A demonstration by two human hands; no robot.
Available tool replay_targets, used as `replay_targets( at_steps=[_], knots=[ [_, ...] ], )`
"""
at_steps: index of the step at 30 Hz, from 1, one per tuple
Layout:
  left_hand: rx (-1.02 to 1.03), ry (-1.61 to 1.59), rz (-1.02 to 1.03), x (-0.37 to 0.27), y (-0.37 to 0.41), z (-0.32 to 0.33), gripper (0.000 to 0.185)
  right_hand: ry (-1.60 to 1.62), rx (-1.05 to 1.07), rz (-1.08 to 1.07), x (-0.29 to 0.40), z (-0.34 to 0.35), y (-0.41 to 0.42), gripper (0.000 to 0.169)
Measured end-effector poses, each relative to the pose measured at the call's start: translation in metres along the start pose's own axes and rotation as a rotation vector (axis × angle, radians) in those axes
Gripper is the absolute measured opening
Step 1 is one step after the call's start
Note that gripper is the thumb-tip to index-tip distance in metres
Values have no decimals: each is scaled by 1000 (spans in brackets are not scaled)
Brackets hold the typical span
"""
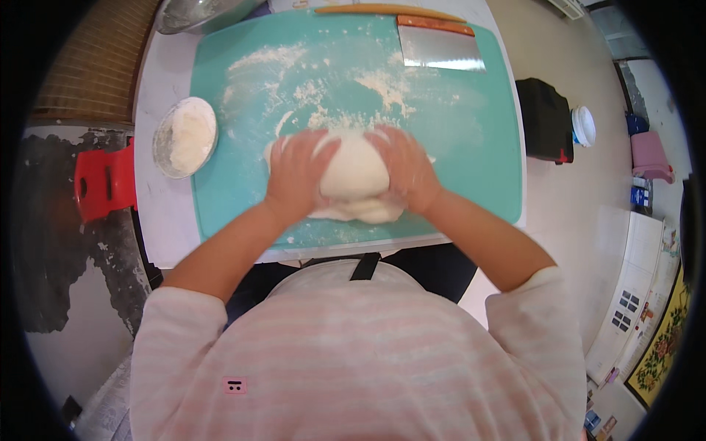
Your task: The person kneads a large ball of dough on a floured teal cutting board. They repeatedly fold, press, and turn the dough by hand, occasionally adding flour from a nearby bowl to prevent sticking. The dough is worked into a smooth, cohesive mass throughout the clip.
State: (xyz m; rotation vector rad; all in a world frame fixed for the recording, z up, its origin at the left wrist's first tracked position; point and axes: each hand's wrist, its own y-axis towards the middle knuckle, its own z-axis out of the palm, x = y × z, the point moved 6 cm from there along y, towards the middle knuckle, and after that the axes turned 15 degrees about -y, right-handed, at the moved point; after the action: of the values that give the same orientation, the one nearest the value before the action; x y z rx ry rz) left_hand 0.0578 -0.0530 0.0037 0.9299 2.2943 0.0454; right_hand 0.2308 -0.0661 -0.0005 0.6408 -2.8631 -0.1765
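A large lump of white dough (356,168) lies on a teal silicone mat (469,138) dusted with flour. My left hand (300,168) is wrapped over the dough's left side, fingers pointing away from me and thumb on its top. On the right side, my right hand (405,165) presses in the same way, slightly blurred. The dough bulges between both hands and spreads in a flatter fold along the edge nearest me. Some fingertips are hidden against the dough.
Left of the mat stands a bowl of flour (190,138). A metal bowl (201,14) is at the far left corner. At the mat's far right lie a dough scraper with a wooden handle (441,49) and a wooden rolling pin (386,10). A red chair (107,182) stands beside the table.
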Motion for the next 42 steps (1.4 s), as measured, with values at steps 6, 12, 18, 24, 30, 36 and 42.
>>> replay_targets(
  at_steps=[6,12,18,24,30,36,42],
  knots=[
    [56,-2,-162,49,72,6,78,-49,72,189,-53,20,59,69],
    [62,91,-315,82,115,12,60,-298,-33,216,-82,35,106,47],
    [-28,-27,-277,89,107,12,67,-17,-133,294,-88,51,94,50],
    [-37,-479,-294,1,46,-54,89,435,133,258,-26,-55,31,70],
    [161,-63,-204,-13,17,-11,92,121,334,199,18,-32,18,86],
    [46,102,25,-25,-21,10,85,-147,-92,-83,30,-3,-35,98],
    [-61,62,-7,11,37,19,83,-49,-229,-30,-24,5,19,90]
  ],
)
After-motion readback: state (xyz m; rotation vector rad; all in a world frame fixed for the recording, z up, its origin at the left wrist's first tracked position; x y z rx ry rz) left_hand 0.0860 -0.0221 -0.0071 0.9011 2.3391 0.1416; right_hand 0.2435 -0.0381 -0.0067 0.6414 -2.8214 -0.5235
